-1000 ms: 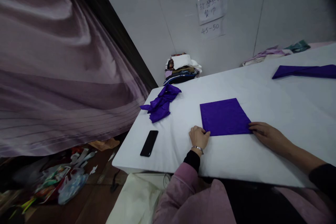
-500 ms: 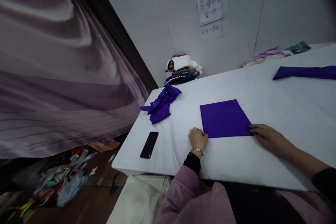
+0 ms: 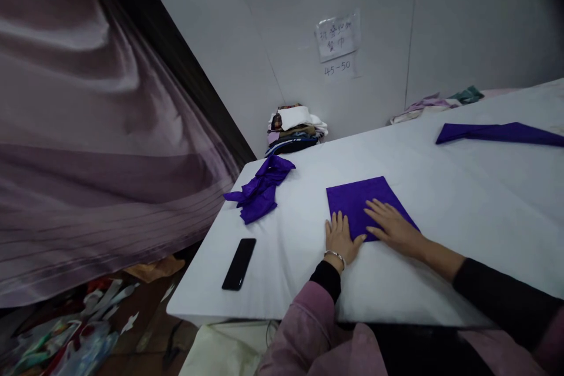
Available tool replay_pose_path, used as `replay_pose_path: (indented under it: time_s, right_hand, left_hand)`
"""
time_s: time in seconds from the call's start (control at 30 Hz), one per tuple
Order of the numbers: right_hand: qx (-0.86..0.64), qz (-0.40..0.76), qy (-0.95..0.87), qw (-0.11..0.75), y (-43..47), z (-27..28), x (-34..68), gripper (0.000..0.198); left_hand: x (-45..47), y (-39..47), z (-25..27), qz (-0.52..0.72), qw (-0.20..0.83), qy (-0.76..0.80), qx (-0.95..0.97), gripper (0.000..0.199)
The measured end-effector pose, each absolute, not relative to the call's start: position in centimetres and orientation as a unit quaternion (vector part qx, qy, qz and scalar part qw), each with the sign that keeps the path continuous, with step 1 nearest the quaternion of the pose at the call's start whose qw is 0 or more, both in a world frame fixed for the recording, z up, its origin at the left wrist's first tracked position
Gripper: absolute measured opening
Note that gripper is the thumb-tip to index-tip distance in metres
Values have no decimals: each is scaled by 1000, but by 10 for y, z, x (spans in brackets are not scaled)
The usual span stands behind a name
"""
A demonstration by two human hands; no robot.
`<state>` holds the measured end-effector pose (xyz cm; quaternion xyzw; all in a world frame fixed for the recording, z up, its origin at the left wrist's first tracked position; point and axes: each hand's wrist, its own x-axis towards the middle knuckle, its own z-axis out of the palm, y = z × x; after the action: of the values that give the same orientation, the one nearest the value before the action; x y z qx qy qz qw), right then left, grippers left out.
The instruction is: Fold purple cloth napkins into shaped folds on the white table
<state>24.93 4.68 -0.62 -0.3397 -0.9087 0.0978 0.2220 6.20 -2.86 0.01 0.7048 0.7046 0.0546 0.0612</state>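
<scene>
A purple cloth napkin (image 3: 352, 197), folded into a flat square, lies on the white-covered table in front of me. My left hand (image 3: 342, 239) rests on its near left corner, fingers spread and a bracelet at the wrist. Flat across the napkin's right part lies my right hand (image 3: 392, 226), its fingers stretched out and apart. The near right edge of the napkin is partly covered by that hand. Neither hand grips anything.
A crumpled purple cloth (image 3: 264, 188) and a black phone (image 3: 239, 264) lie on the table (image 3: 299, 270) to the left. Another folded purple cloth (image 3: 493, 133) is at the far right. Stacked clothes (image 3: 295, 130) stand at the wall. A mauve curtain (image 3: 114, 129) hangs left.
Both hands have let go of the napkin's near corners and now lie with spread fingers on it. The right hand has moved left onto the cloth. The view has shifted slightly.
</scene>
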Motion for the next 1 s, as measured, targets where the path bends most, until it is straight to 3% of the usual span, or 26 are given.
replay_pose_path:
  time_s: [0.1,0.27,0.53,0.87,1.0]
  right_hand:
    - [-343,107,-917,170,53,-11,216,67]
    - [-356,98,-916,159,76,-21,188,73]
    - [-426,80,-896,99,143,-35,202,79]
    - [-492,58,-863,99,189,-32,242,78]
    - [-397,81,-906,124,156,-14,205,78]
  left_hand:
    - [60,-28,-4,37,68,709,701,82]
    - [60,-30,-3,37,66,707,703,82]
    - [61,-31,-3,46,81,711,697,85]
    - [60,-33,-3,54,87,712,695,84]
    - [61,-32,-2,55,95,714,692,81]
